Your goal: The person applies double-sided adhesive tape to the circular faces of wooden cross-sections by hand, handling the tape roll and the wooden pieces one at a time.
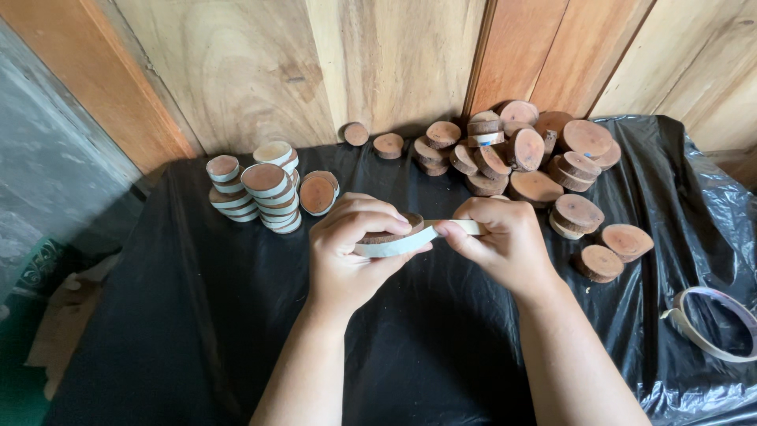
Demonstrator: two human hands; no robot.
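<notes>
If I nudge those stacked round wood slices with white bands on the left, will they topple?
Probably: the stacked white-banded wood slices sit unevenly, some tilted. They rest on crinkled black plastic sheeting, likely slippery. A fallen disc might roll on edge.

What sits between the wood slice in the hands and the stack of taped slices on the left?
Nothing visible: bare black plastic sheet lies between the wood slice in the left hand and the taped stack. The right hand holds the tape strip on the opposite side.
</notes>
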